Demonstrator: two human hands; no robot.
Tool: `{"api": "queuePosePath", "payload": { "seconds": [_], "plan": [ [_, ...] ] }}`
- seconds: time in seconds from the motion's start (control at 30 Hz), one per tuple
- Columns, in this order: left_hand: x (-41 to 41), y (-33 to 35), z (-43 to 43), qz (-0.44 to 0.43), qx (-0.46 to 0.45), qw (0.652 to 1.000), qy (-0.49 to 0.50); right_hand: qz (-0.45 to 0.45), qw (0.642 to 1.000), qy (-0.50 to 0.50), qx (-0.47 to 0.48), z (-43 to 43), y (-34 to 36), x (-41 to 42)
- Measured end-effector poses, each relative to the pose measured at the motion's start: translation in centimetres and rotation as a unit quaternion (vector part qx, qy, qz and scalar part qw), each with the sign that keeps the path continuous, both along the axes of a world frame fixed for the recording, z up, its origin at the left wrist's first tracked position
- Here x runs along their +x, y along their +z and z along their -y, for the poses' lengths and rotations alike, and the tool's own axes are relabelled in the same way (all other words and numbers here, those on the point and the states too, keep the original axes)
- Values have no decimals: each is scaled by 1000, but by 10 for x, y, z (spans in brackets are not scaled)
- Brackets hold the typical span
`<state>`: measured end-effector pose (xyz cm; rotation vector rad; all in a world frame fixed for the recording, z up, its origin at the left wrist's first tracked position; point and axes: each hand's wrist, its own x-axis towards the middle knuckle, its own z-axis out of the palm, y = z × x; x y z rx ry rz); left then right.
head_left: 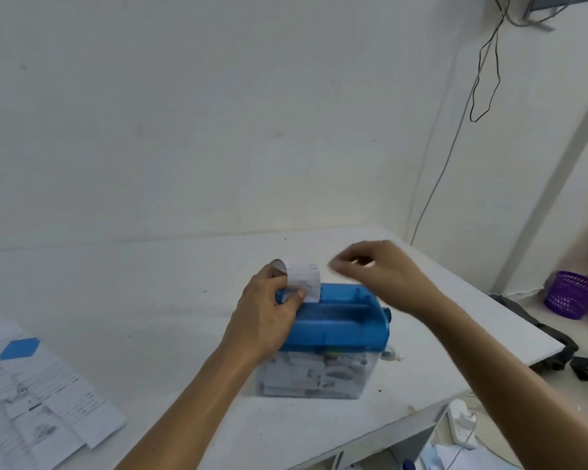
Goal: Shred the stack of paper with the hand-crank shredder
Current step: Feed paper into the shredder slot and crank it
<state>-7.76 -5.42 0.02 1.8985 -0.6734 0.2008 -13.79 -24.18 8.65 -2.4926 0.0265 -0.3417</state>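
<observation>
a plain white wall (218, 113) fills the back of the room and meets a second white wall (539, 147) in a corner on the right. a thin black cable (486, 79) hangs in a loop near that corner, and a grey cable (438, 188) runs down beside it towards the white counter (133, 283), which is speckled with small dark marks. beyond the counter's right edge, a purple mesh basket (572, 295) stands on the pale floor (531, 301) near a dark bag (543, 330). a white power strip (460, 424) lies lower down. the light is soft and even.
</observation>
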Motion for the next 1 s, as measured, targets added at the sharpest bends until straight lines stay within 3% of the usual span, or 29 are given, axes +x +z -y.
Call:
{"api": "queuePosePath", "payload": {
  "seconds": [0.07,0.2,0.33,0.47,0.67,1.0],
  "plan": [
    [0,0,0,7,3,1000,-1,-56,997,43,-13,-19,-8,5],
    [-2,2,-2,19,13,1000,-8,-14,999,-1,37,-20,-21,13],
    [-3,2,-2,4,4,1000,-13,-55,998,28,26,-20,-19,13],
    [-4,2,-3,-41,-26,999,-19,-15,1000,13,-3,-17,-22,7],
    [-2,0,-3,-13,-14,1000,-2,9,998,28,-61,-13,-25,0],
    [-2,-1,-5,12,8,1000,-5,1,1000,6,-16,-16,-31,7]
  ]
}}
